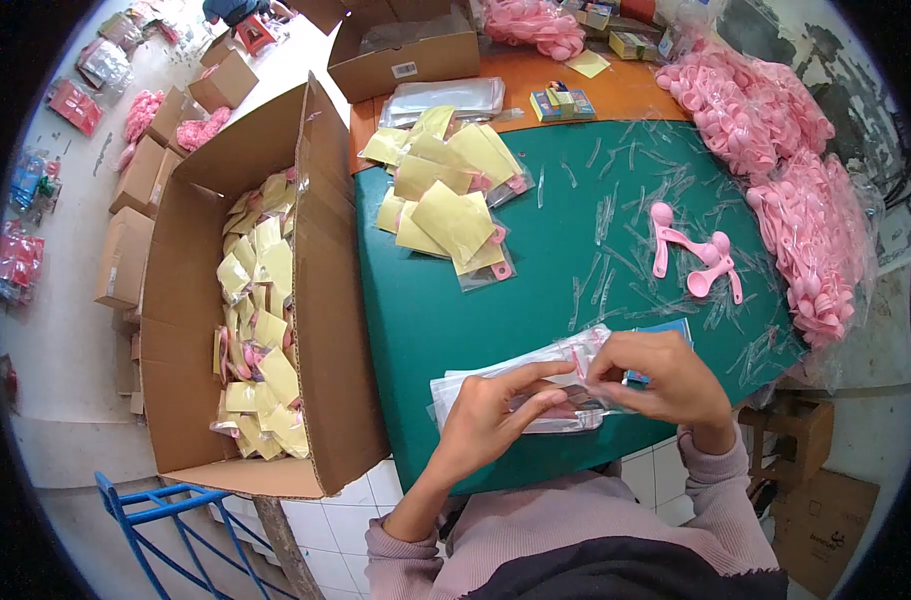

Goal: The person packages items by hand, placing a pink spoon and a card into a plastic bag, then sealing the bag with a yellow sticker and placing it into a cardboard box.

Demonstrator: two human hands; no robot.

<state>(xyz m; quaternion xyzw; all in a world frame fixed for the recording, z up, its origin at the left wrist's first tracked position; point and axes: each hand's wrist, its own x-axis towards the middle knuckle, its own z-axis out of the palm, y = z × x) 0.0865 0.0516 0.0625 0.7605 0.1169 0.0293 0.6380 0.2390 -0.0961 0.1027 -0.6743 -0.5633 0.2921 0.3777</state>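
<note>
At the near edge of the green table top, my left hand (pixel 501 410) and my right hand (pixel 656 375) are close together over a stack of clear plastic bags (pixel 461 385). Thumb and fingers of my right hand pinch the edge of a clear bag. My left hand's thumb and forefinger are held a little apart at the bag's left side; whether they touch it I cannot tell. A blue card (pixel 676 328) shows partly behind my right hand. Beyond lie pink spoons (pixel 714 280) and a pile of bagged yellow cards (pixel 456 220).
A tall cardboard box (pixel 341 300) holding many yellow-card packets stands left of the green table top (pixel 416 310). Large bags of pink spoons (pixel 806 240) line the right edge. Clear plastic strips (pixel 601 215) are scattered across the right half. A blue metal frame (pixel 161 510) stands lower left.
</note>
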